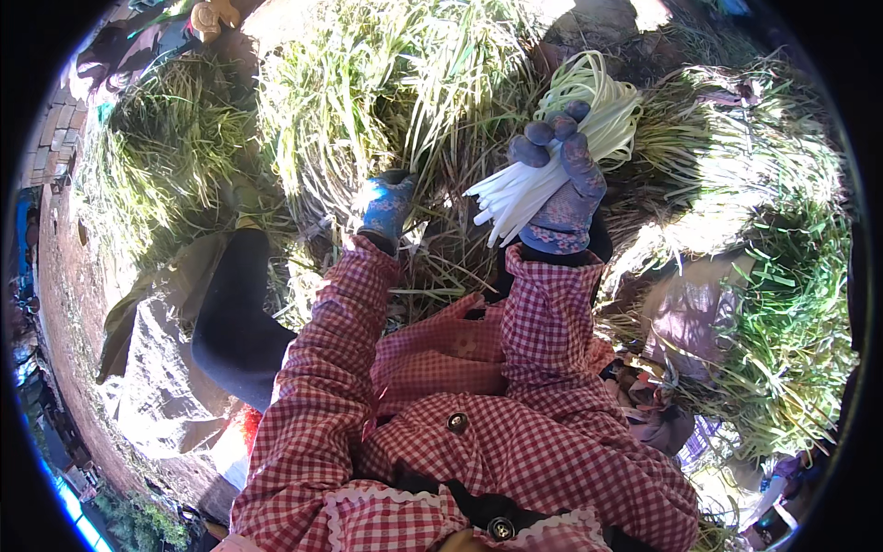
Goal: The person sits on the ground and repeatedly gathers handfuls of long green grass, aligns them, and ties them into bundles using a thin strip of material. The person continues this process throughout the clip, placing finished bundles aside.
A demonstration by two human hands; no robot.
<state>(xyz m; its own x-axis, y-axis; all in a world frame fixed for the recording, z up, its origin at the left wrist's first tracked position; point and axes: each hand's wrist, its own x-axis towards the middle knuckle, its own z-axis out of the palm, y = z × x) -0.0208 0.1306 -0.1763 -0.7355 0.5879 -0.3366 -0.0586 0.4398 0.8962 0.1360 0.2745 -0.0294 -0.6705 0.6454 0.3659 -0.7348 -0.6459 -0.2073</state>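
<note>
My right hand, in a patterned glove with dark-coated fingertips, holds a bunch of pale stalks. Their white ends point down-left, and the thin yellow-green leaves fold over above my fingers. My left hand wears a blue floral glove and reaches to the lower edge of a large heap of long green leafy stalks. Its fingertips are lost in shadow and foliage, so any hold there is hidden. Loose straw-like stalks lie between my two hands.
More leafy heaps lie to the left and the right. A pale sack-like cloth shows at right. My dark-clad leg extends at left beside crumpled sheeting. Bricks and bare ground lie farther left.
</note>
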